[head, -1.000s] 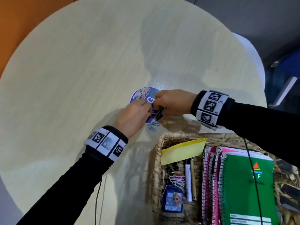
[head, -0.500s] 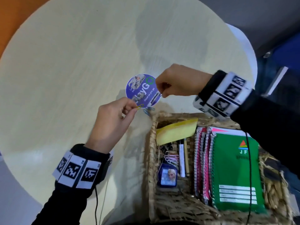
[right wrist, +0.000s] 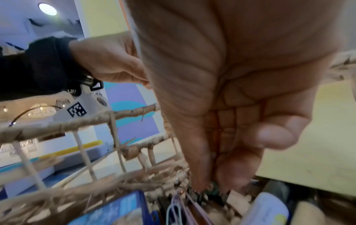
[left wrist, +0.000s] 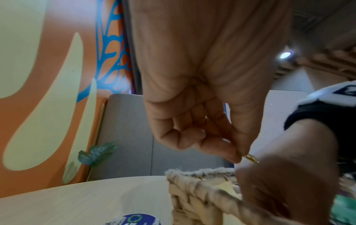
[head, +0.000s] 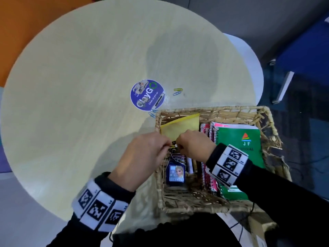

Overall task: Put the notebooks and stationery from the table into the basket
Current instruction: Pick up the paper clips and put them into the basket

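While both my hands meet over the left part of the woven wicker basket [head: 211, 111] at the lower right of the head view, my left hand [head: 142, 157] pinches a small yellowish paper clip [left wrist: 251, 158] between thumb and forefinger, the other fingers curled into the palm. My right hand [head: 194, 147] has its fingertips [right wrist: 200, 182] bunched together and pointing down into the basket, closed on something small and dark; what it is, I cannot tell from the blur.

Just below my fingers in the basket lie a bunch of pink and pale paper clips [head: 177, 157] and a small blue card box with a cartoon picture [head: 175, 173]. A yellow sticky-note pad [head: 179, 127] leans in the upper left corner of the basket. To the right stand pink spiral notebooks [head: 206, 129] and a green spiral notebook marked JF [head: 238, 139], partly under my right wrist.

On the round pale wooden table [head: 80, 104], near the middle of the head view, lies a round purple sticker with white lettering [head: 146, 94], with a black clip-like thing on its right edge. Two blue paper clips [head: 153, 113] lie between the sticker and the basket's upper left corner. A green and a blue paper clip [head: 177, 91] lie to the right of the sticker, above the basket rim.
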The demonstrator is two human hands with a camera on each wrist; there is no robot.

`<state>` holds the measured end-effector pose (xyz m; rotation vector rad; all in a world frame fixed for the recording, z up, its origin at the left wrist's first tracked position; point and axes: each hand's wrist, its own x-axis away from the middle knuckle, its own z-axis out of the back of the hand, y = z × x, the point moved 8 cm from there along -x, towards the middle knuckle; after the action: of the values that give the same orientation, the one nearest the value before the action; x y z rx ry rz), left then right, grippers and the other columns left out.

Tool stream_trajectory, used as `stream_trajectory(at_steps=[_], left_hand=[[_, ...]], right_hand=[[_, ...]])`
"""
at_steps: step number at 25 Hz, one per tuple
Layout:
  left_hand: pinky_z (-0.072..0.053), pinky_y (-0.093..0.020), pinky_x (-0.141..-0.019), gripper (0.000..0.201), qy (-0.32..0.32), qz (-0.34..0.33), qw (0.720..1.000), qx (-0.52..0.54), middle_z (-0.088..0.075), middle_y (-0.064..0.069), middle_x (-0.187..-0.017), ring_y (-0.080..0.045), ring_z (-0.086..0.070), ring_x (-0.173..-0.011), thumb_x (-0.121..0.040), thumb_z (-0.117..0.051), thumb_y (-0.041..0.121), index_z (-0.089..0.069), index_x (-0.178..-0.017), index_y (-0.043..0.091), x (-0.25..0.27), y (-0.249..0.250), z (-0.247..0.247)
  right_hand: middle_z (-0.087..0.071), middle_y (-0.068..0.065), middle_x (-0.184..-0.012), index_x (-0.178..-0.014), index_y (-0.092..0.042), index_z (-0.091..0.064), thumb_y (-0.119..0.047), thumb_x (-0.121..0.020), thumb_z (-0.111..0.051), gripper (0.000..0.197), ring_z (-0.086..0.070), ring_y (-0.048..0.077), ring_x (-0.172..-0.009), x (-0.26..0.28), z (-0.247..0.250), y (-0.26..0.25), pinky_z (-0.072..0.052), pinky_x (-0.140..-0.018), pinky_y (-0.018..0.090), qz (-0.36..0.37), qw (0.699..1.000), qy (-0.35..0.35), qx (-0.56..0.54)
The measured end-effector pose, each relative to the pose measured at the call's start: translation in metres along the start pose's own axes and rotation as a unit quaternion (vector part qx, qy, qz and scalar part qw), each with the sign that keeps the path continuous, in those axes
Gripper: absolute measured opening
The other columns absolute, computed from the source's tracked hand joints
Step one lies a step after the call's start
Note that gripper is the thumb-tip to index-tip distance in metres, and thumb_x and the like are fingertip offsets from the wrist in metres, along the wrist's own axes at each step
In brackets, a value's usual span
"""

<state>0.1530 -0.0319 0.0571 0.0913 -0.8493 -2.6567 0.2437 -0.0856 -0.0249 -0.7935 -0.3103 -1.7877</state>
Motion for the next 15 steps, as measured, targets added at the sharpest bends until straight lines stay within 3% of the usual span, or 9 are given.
stream_trajectory(at_steps=[3,7,11,15], left_hand=[[-0.054,-0.041,-0.07,0.016,-0.109,0.022,0.989,-0.095,-0.071,-0.001,-0.088,-0.024,-0.066,-0.081,-0.089,-0.051,0.014,-0.065,-0.095,0.018,0.002,0.007,-0.028],[-0.04,-0.034,-0.066,0.021,-0.183,-0.011,0.955,-0.232,-0.069,-0.004,-0.09,-0.028,-0.065,-0.086,-0.09,-0.048,0.008,-0.062,-0.1,0.019,-0.004,0.026,-0.05],[-0.039,-0.04,-0.089,0.017,-0.298,-0.015,0.908,-0.294,-0.066,-0.005,-0.108,-0.027,-0.054,-0.106,-0.09,-0.056,0.015,-0.066,-0.103,0.013,-0.002,0.03,-0.088],[-0.035,-0.04,-0.093,0.016,-0.329,-0.02,0.895,-0.302,-0.065,-0.005,-0.112,-0.026,-0.049,-0.11,-0.092,-0.056,0.018,-0.066,-0.103,0.011,0.0,0.033,-0.104]], right_hand=[[-0.065,0.014,-0.1,-0.103,-0.006,-0.063,-0.011,-0.089,-0.053,0.018,-0.064,0.034,-0.092,-0.003,-0.011,-0.006,-0.043,-0.065,0.035,-0.02,0.999,-0.006,0.026],[-0.061,0.01,-0.081,-0.087,-0.009,-0.066,-0.026,-0.083,-0.063,0.018,-0.065,0.031,-0.085,0.013,-0.003,0.017,-0.047,-0.065,0.034,-0.043,0.996,0.061,-0.054],[-0.073,0.004,-0.086,-0.084,-0.016,-0.071,-0.026,-0.081,-0.064,0.013,-0.066,0.023,-0.081,0.05,0.011,0.057,-0.051,-0.069,0.031,-0.071,0.973,0.162,-0.146],[-0.074,-0.002,-0.086,-0.085,-0.02,-0.071,-0.028,-0.083,-0.063,0.012,-0.066,0.015,-0.079,0.075,0.005,0.065,-0.053,-0.071,0.031,-0.075,0.966,0.18,-0.168]])
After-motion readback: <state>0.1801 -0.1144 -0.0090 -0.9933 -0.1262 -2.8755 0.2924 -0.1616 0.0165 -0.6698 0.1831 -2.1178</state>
